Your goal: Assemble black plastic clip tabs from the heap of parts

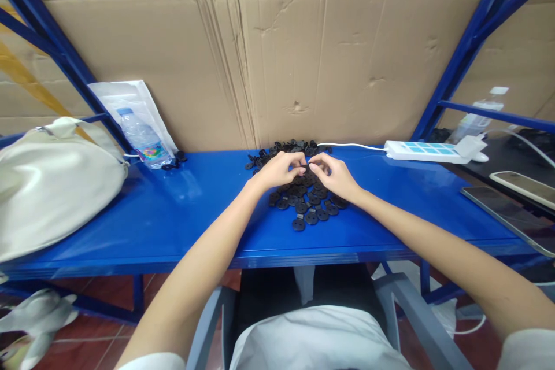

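Note:
Over a pile of small black plastic parts [299,188] on the blue table, my two hands meet fingertip to fingertip. My left hand [280,170] is closed in a pinch, thumb against the fingers. My right hand [338,176] pinches in the same way just beside it. A small black part shows between the fingertips of both hands, mostly hidden by them. Nearest to me, several flat round parts with short tabs and small holes lie spread out. Behind my hands the heap holds smaller knob-like black pieces [295,145].
A cream bag [60,185] and a water bottle [145,139] stand at left, beside a white pouch [139,104]. At right are a white power strip [427,151] and phones [511,214]. Blue frame posts and a cardboard wall [321,58] enclose the blue table [195,214].

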`<state>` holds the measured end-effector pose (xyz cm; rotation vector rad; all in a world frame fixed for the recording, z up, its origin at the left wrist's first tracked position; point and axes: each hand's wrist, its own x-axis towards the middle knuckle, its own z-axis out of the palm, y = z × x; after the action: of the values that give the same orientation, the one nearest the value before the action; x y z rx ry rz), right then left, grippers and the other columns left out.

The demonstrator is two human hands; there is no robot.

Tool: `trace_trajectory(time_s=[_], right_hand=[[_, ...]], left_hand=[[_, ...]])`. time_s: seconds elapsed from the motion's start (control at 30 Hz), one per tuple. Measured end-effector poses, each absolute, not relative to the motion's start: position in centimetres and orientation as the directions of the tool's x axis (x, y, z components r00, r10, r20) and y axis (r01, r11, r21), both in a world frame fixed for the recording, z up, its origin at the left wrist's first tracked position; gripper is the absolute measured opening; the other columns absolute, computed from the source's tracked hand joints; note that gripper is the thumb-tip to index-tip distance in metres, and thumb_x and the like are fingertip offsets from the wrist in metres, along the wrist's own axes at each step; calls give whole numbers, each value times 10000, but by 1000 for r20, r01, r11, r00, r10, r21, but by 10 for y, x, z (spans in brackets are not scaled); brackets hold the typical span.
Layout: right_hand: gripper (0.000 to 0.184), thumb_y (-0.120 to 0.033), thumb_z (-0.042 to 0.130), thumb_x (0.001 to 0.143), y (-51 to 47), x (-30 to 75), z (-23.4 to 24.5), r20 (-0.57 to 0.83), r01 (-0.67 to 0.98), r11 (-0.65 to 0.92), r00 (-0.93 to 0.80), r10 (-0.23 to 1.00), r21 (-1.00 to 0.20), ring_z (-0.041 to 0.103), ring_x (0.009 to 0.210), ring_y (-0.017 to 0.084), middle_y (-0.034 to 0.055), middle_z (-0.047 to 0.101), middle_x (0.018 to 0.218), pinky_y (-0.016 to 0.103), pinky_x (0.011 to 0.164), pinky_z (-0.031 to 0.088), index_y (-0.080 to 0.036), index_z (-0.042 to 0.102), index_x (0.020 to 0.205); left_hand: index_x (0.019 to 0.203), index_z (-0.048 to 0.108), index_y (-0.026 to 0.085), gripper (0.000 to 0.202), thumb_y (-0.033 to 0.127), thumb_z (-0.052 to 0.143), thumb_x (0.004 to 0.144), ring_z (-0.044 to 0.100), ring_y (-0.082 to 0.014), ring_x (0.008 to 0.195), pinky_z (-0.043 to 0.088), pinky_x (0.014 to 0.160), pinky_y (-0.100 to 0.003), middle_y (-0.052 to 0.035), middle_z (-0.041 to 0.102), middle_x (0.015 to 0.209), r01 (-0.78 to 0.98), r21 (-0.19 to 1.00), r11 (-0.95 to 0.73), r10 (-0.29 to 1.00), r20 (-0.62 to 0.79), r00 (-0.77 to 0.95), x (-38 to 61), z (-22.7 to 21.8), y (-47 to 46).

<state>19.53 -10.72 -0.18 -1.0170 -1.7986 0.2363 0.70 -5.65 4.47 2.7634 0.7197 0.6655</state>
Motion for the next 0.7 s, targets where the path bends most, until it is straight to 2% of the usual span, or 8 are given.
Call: trace_trajectory(time_s=[0.3,0.57,0.7], right_hand=[[150,-298,549,861,-106,197,-3,669,555,616,-137,730,-559,541,571,135,28,645,723,261,570,425,-171,616,902],[134,-267,538,856,-103,198,-6,647,584,603,-167,744,-544,549,563,130,30,662,729,256,575,434,-173,620,906],[146,-287,549,861,-101,199,-7,640,576,600,-166,750,-554,559,560,136,47,683,751,261,561,443,-175,629,907]], left_hand=[[1020,615,184,183,252,574,856,626,-134,718,430,679,-226,-1,680,784,470,221,-855,519,395,758,6,42,-56],[961,664,179,176,299,584,860,617,-129,668,409,651,-220,-4,679,731,478,204,-854,520,369,771,6,45,-55],[990,661,183,187,289,569,867,628,-133,676,413,659,-221,-5,693,741,462,220,-859,512,377,772,6,44,-56]])
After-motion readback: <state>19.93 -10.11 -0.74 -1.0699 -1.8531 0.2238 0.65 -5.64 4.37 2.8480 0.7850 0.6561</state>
